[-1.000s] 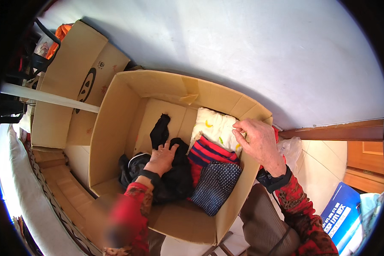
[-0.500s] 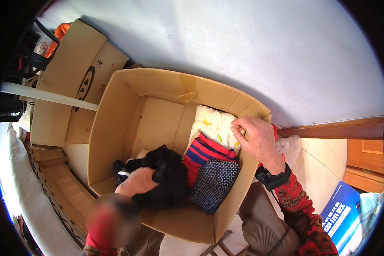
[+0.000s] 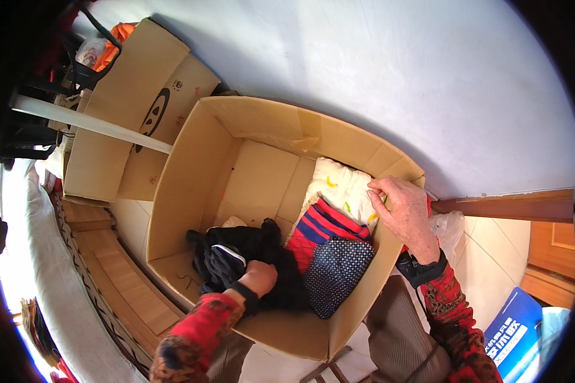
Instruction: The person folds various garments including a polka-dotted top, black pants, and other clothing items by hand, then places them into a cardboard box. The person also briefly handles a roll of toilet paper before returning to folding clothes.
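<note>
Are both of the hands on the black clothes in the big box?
No, only the left hand is on the black clothes; the right hand is near the white cloth.

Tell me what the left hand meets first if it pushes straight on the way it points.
Most likely the black clothing the left hand is against; farther along that line lies the red-and-navy striped cloth, though depth is hard to judge.

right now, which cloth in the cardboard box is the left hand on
The loosely heaped black cloth: the left hand is on it. The striped cloth, dotted cloth and patterned cream cloth lie to its right, clear of that hand.
</note>
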`<act>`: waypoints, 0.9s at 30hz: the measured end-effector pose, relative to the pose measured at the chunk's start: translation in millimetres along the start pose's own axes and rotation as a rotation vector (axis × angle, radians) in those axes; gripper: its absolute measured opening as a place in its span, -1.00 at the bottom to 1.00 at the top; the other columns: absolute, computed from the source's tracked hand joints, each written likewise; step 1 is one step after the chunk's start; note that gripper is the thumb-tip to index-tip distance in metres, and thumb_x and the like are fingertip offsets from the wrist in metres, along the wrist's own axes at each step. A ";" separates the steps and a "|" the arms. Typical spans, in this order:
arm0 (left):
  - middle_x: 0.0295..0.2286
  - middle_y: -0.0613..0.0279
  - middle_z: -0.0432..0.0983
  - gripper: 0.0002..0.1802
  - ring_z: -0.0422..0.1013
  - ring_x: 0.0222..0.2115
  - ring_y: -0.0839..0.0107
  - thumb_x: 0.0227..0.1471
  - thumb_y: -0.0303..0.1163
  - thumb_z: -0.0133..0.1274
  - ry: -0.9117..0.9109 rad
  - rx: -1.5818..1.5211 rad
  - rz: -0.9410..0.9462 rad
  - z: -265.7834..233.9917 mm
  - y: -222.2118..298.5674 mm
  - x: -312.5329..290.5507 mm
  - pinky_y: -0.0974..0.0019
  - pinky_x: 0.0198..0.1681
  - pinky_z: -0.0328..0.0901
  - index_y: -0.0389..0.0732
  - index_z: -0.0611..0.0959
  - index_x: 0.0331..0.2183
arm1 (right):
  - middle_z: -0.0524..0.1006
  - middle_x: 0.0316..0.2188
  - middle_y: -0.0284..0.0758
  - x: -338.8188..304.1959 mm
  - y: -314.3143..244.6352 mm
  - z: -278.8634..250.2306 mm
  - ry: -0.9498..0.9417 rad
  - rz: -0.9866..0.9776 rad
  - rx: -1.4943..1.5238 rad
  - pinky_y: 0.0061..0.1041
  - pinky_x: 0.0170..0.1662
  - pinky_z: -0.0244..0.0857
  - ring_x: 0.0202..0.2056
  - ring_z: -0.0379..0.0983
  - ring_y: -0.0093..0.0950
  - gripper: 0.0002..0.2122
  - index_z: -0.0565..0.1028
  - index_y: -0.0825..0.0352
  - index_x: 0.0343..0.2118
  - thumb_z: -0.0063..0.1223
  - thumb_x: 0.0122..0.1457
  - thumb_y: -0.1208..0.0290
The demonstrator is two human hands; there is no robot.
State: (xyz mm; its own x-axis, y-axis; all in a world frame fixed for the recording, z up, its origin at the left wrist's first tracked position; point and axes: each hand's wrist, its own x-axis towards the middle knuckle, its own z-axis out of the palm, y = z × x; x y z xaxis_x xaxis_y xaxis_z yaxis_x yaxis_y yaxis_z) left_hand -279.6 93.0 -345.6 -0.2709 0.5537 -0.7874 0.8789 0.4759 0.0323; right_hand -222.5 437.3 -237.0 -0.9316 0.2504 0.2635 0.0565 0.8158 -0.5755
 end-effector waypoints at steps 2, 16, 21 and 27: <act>-0.43 0.02 0.62 -0.76 0.57 -0.38 0.07 -0.03 -0.31 0.03 0.020 0.035 0.005 18.7 8.6 18.6 0.04 -0.36 0.41 -0.23 0.63 -0.32 | 0.52 -0.51 -0.35 -0.1 0.0 -0.2 0.001 -0.002 -0.003 -0.36 -0.41 0.32 -0.45 0.48 -0.32 -0.91 0.47 0.27 -0.39 0.14 0.07 0.43; -0.06 -0.11 0.43 -0.19 0.40 -0.03 0.09 -0.21 -0.04 0.34 0.227 -0.810 0.204 -74.0 14.3 11.1 0.15 0.03 0.30 -0.38 0.47 -0.02 | 0.53 -0.51 -0.33 -0.8 4.3 2.5 -0.014 0.000 -0.006 -0.37 -0.40 0.31 -0.45 0.49 -0.33 -0.90 0.48 0.30 -0.39 0.15 0.07 0.43; 0.04 -0.20 0.33 0.15 0.27 0.10 0.14 -0.24 0.05 0.38 0.176 -1.140 0.097 -50.0 49.2 46.6 0.23 0.16 0.17 -0.48 0.18 0.16 | 0.53 -0.51 -0.35 0.0 4.9 3.4 -0.007 -0.013 -0.008 -0.35 -0.42 0.31 -0.46 0.48 -0.33 -0.89 0.47 0.28 -0.39 0.14 0.07 0.41; -0.02 -0.12 0.40 0.22 0.33 0.04 0.19 -0.30 0.01 0.43 0.153 -1.382 -0.003 -34.3 69.1 53.0 0.26 0.12 0.21 -0.51 0.14 0.16 | 0.53 -0.52 -0.35 -0.3 4.5 5.1 -0.007 -0.002 -0.012 -0.36 -0.42 0.32 -0.46 0.48 -0.33 -0.89 0.47 0.28 -0.39 0.15 0.07 0.41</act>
State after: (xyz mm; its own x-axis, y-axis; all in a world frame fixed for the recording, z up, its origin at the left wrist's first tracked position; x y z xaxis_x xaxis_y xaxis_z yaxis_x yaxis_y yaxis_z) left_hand -246.7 178.7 -364.0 -0.3905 0.5776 -0.7169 -0.1936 0.7098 0.6773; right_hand -223.8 438.3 -243.6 -0.9343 0.2448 0.2590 0.0586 0.8224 -0.5659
